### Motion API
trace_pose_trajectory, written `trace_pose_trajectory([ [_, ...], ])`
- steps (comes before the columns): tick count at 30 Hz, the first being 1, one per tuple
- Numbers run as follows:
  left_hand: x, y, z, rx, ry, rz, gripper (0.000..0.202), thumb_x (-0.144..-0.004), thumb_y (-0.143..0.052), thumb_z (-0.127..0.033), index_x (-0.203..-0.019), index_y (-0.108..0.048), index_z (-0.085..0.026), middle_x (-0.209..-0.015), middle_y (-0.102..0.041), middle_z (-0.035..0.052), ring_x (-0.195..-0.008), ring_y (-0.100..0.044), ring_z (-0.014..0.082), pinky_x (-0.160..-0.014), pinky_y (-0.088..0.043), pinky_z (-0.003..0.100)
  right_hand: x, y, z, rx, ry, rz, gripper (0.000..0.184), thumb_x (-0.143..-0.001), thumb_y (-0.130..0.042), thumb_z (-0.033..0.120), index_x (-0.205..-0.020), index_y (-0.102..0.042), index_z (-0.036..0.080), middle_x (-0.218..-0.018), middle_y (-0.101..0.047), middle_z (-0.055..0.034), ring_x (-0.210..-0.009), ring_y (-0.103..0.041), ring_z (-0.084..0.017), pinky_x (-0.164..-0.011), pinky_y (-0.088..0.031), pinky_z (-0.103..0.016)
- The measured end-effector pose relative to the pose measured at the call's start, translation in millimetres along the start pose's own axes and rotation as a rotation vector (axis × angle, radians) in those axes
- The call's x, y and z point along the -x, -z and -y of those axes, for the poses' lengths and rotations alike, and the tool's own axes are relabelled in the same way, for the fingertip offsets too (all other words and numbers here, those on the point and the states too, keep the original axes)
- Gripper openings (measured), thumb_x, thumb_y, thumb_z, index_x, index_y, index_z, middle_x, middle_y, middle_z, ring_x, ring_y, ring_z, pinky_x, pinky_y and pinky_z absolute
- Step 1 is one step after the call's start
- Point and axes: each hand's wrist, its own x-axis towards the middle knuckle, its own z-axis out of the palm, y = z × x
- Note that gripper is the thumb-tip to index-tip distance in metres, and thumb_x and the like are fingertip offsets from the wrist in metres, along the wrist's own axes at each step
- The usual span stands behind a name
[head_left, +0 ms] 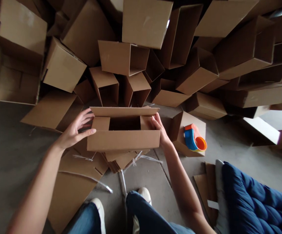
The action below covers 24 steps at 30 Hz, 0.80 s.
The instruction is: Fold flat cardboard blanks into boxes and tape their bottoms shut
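A brown cardboard box [123, 139] stands open-topped in front of me on a stack of flat cardboard sheets [118, 161]. My left hand [76, 128] rests against its left end, fingers spread, thumb on the near long flap. My right hand [159, 128] presses on the right short flap, fingers curled over its edge. The far long flap [123, 111] stands up and the near one folds outward toward me.
A heap of assembled cardboard boxes [146, 48] fills the back. An orange and blue tape dispenser [194, 138] lies on a box [180, 130] to the right. A blue cushion [258, 198] sits at lower right. Plastic straps [141, 158] and flat cardboard [70, 191] litter the concrete floor.
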Motion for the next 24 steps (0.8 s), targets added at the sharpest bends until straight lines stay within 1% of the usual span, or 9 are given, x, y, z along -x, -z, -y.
trace_pose_trajectory([
  [3,0,-1.7,0,-0.006,-0.002,0.0,0.096,-0.081,-0.08,-0.055,-0.162,-0.035,-0.031,-0.156,-0.056,0.0175,-0.15,-0.046,0.0419,-0.116,-0.047,0.063,6,12,6,-0.073,-0.038,0.042,0.084,-0.088,-0.058,0.077,-0.161,-0.034,0.043,-0.176,-0.025,0.0076,-0.166,-0.008,-0.025,-0.135,-0.007,-0.047],
  [5,0,-2.4,0,0.002,-0.002,0.0,0.095,-0.081,-0.08,-0.054,-0.162,-0.036,-0.03,-0.156,-0.055,0.0177,-0.15,-0.046,0.0414,-0.116,-0.047,0.062,12,22,10,-0.129,-0.027,0.17,0.108,-0.075,-0.067,0.085,-0.165,-0.024,0.044,-0.179,-0.016,0.0065,-0.167,-0.003,-0.027,-0.135,-0.005,-0.049],
  [6,0,-2.6,1,0.009,-0.002,0.0,0.095,-0.081,-0.08,-0.053,-0.162,-0.036,-0.03,-0.156,-0.055,0.0178,-0.15,-0.046,0.0411,-0.116,-0.047,0.061,15,27,12,-0.133,-0.022,0.225,0.121,-0.068,-0.073,0.086,-0.167,-0.017,0.044,-0.179,-0.012,0.0048,-0.167,-0.001,-0.028,-0.135,-0.004,-0.051],
  [8,-1,-3.0,2,0.02,-0.003,-0.001,0.094,-0.081,-0.081,-0.053,-0.161,-0.037,-0.03,-0.156,-0.055,0.0178,-0.15,-0.046,0.0404,-0.117,-0.046,0.061,21,34,16,-0.065,-0.057,0.266,0.139,-0.061,-0.086,0.077,-0.169,-0.007,0.043,-0.18,-0.006,0.0018,-0.166,0.002,-0.031,-0.134,-0.002,-0.055],
  [11,-2,-4.5,5,0.021,-0.013,-0.009,0.091,-0.081,-0.081,-0.051,-0.159,-0.039,-0.03,-0.154,-0.056,0.0166,-0.148,-0.047,0.04,-0.117,-0.046,0.061,26,35,20,0.021,-0.232,0.262,0.132,-0.07,-0.091,0.054,-0.169,-0.005,0.042,-0.18,-0.012,-0.0004,-0.166,-0.008,-0.033,-0.134,-0.005,-0.058],
  [14,-4,-7.0,9,0.002,-0.033,-0.018,0.083,-0.08,-0.082,-0.05,-0.153,-0.046,-0.029,-0.15,-0.058,0.0154,-0.145,-0.05,0.0393,-0.117,-0.046,0.061,25,33,21,-0.024,-0.297,0.288,0.12,-0.076,-0.087,0.046,-0.169,-0.012,0.04,-0.176,-0.026,-0.0022,-0.162,-0.026,-0.033,-0.134,-0.014,-0.056],
  [18,-5,-10.4,9,-0.007,-0.033,0.015,0.071,-0.082,-0.08,-0.048,-0.144,-0.053,-0.028,-0.149,-0.058,0.0129,-0.14,-0.055,0.0378,-0.115,-0.048,0.059,21,36,16,0.056,-0.282,0.27,0.117,-0.074,-0.088,0.042,-0.168,-0.018,0.037,-0.175,-0.028,-0.0033,-0.164,-0.019,-0.032,-0.134,-0.012,-0.053],
  [22,-5,-13.0,9,0.045,0.017,0.029,0.073,-0.079,-0.082,-0.049,-0.143,-0.053,-0.03,-0.149,-0.057,0.0113,-0.133,-0.06,0.0375,-0.113,-0.05,0.063,20,40,14,0.127,-0.298,0.236,0.122,-0.073,-0.088,0.045,-0.169,-0.014,0.035,-0.176,-0.026,-0.0022,-0.165,-0.015,-0.031,-0.135,-0.01,-0.051],
  [24,-6,-13.5,11,0.075,0.04,0.031,0.073,-0.077,-0.084,-0.049,-0.141,-0.053,-0.031,-0.147,-0.06,0.0102,-0.129,-0.063,0.0373,-0.112,-0.051,0.064,20,40,15,0.113,-0.318,0.258,0.124,-0.072,-0.087,0.045,-0.169,-0.012,0.034,-0.175,-0.029,-0.0023,-0.165,-0.016,-0.031,-0.135,-0.014,-0.05],
])
